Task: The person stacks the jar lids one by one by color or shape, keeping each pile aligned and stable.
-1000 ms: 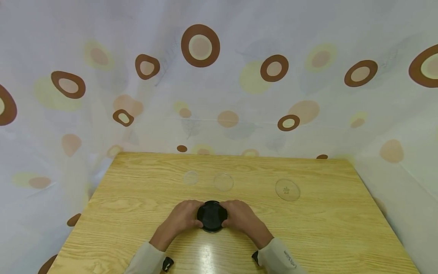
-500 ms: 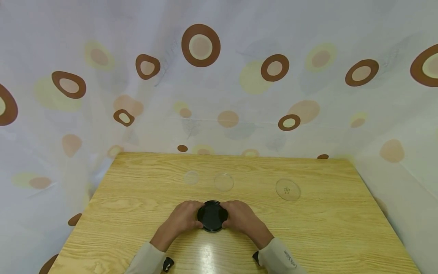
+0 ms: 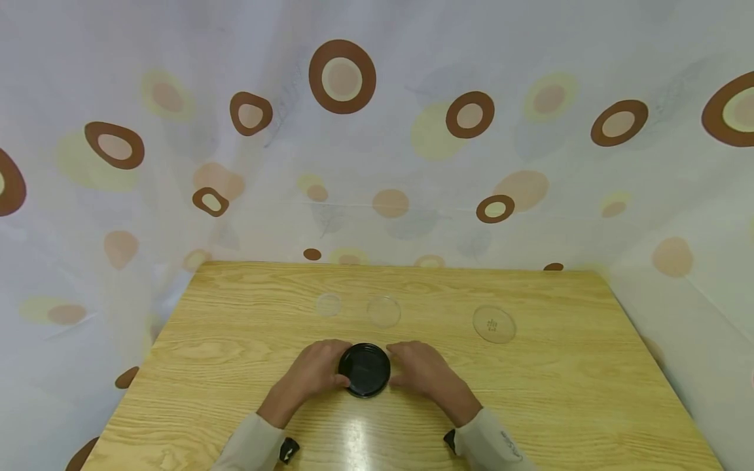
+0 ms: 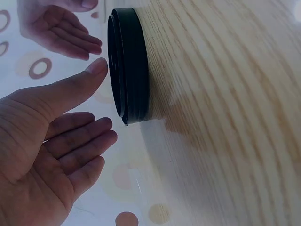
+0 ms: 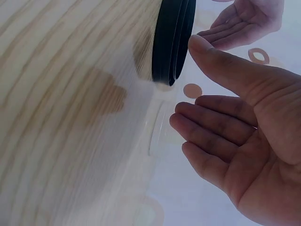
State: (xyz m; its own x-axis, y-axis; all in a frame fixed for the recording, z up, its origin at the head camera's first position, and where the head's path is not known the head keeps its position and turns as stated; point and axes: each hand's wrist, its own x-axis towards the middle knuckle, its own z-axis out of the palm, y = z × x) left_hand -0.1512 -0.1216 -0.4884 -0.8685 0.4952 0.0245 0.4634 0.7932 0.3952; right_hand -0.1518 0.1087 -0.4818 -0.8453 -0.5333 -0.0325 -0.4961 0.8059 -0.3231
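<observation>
A round, shallow black dish (image 3: 365, 370) with a stepped rim lies flat on the wooden table at the middle front. On its left side is my left hand (image 3: 320, 367), fingers loosely bent and thumb right by the rim. My right hand (image 3: 421, 373) stands off the opposite side, with a narrow strip of table showing between. In the left wrist view, the left thumb (image 4: 97, 67) ends just short of the black dish (image 4: 136, 66), palm bare. The right wrist view has the right thumb (image 5: 200, 43) beside the dish (image 5: 164, 42), the other fingers relaxed around nothing.
Behind the dish lie clear round discs: a small one (image 3: 328, 305), a medium one (image 3: 383, 311) and, to the right, a larger one (image 3: 494, 324) with a dark mark at its centre. A patterned curtain (image 3: 391, 163) hangs along the table's back and sides.
Both hands held the dish's rim before. Now the right hand has let go and shifted right, and the left fingers have loosened. The dish stays in place.
</observation>
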